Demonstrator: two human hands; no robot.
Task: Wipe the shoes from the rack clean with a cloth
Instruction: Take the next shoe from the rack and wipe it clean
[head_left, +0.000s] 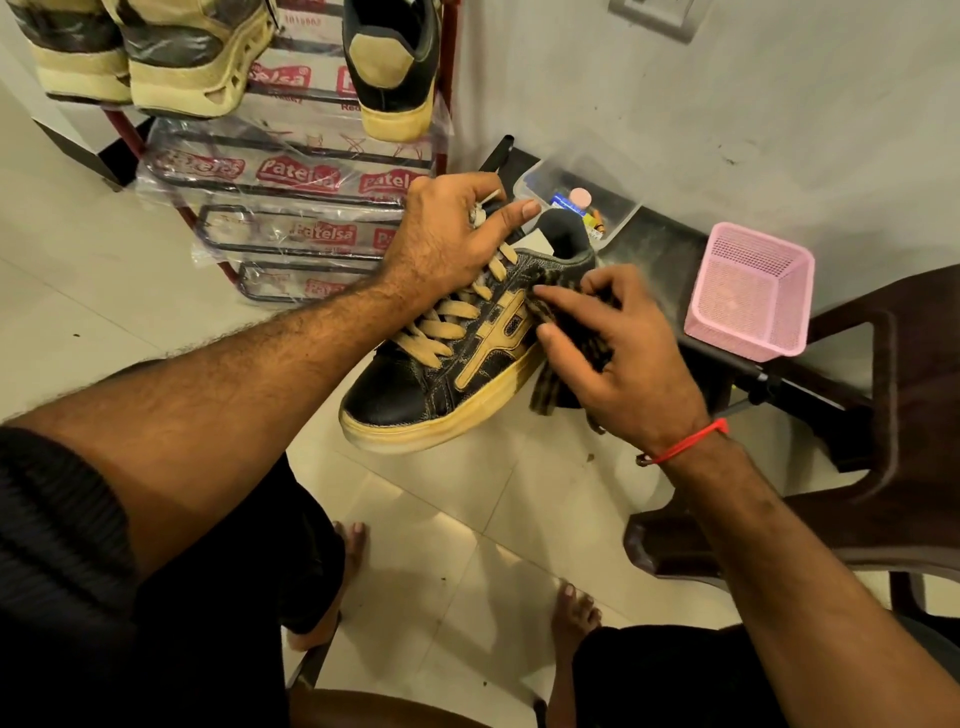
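Observation:
A black sneaker (415, 387) with tan laces, tan side stripes and a yellowed sole hangs in the air at the centre of the head view. My left hand (447, 239) grips it from above at the laces and tongue. My right hand (618, 348) holds a dark striped cloth (550, 384) pressed to the shoe's outer side, fingers curled over it. On the rack (291, 176) at the upper left stand a matching black sneaker (389, 67) and two tan and brown shoes (140, 57).
A pink mesh basket (748, 296) sits on a dark ledge at the right. A clear plastic box (587, 202) with small items stands behind the shoe by the wall. A brown plastic chair (857, 457) is at the right. My bare feet rest on the tiled floor below.

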